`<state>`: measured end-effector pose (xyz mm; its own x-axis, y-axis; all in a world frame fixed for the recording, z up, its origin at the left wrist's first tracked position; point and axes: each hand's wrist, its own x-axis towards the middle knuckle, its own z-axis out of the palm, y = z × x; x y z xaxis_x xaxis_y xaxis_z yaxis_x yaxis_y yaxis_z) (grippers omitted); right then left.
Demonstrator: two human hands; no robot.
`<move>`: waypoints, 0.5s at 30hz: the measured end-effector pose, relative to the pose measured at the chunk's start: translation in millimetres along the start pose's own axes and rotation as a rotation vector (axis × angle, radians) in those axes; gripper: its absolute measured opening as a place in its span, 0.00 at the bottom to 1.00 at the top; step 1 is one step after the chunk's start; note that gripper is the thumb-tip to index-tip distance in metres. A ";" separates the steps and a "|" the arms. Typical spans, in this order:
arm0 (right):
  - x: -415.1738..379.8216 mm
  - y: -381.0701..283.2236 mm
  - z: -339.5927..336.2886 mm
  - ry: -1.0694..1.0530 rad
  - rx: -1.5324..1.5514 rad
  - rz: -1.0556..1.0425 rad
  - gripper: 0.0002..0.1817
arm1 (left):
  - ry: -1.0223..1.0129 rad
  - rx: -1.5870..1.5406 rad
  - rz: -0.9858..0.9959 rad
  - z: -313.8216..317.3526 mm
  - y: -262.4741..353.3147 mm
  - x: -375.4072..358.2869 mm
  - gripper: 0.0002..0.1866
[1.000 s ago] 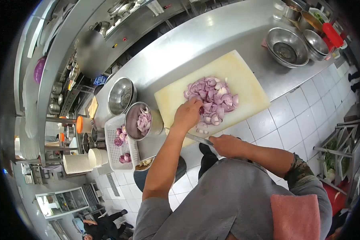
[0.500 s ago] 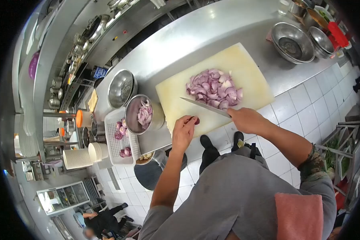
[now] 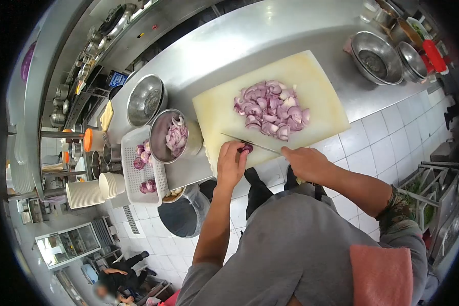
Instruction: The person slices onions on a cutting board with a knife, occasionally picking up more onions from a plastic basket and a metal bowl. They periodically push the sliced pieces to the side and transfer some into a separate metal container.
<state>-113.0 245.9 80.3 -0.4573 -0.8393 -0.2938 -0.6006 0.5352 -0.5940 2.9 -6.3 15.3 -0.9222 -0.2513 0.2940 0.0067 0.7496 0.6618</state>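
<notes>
My left hand (image 3: 231, 162) is closed around a red onion piece (image 3: 246, 148) at the near edge of the cutting board (image 3: 209, 112). In my right hand (image 3: 305, 162) is the handle of a knife (image 3: 260, 146), its blade lying across the onion right beside my left fingertips. A heap of sliced red onion (image 3: 271, 108) covers the middle of the board. Left of the board stands a deep steel pot (image 3: 158, 144) with onion slices (image 3: 177, 136) inside.
A perforated white basket (image 3: 131, 189) holds several peeled onions (image 3: 148, 186). Steel bowls (image 3: 147, 100) stand behind the pot, with another bowl (image 3: 376, 57) at the far right. A person (image 3: 120, 278) is at lower left, beyond the tiled floor. Stacked pale containers (image 3: 84, 194) sit left of the basket.
The knife has moved down and left from beside the onion heap to the piece in my left hand. The view has shifted slightly.
</notes>
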 end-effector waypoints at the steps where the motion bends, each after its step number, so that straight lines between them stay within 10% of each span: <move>1: -3.5 -3.6 -4.3 -0.038 -0.008 0.023 0.15 | -0.002 0.007 -0.008 -1.1 0.6 -2.9 0.13; 15: -15.9 -16.6 -22.3 -0.185 -0.004 0.107 0.15 | 0.027 -0.046 -0.056 2.4 -5.4 -8.4 0.08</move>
<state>-110.4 252.5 111.4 -0.3906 -0.7807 -0.4879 -0.5577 0.6223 -0.5493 9.7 -6.8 7.6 -0.9111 -0.3085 0.2735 -0.0262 0.7054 0.7083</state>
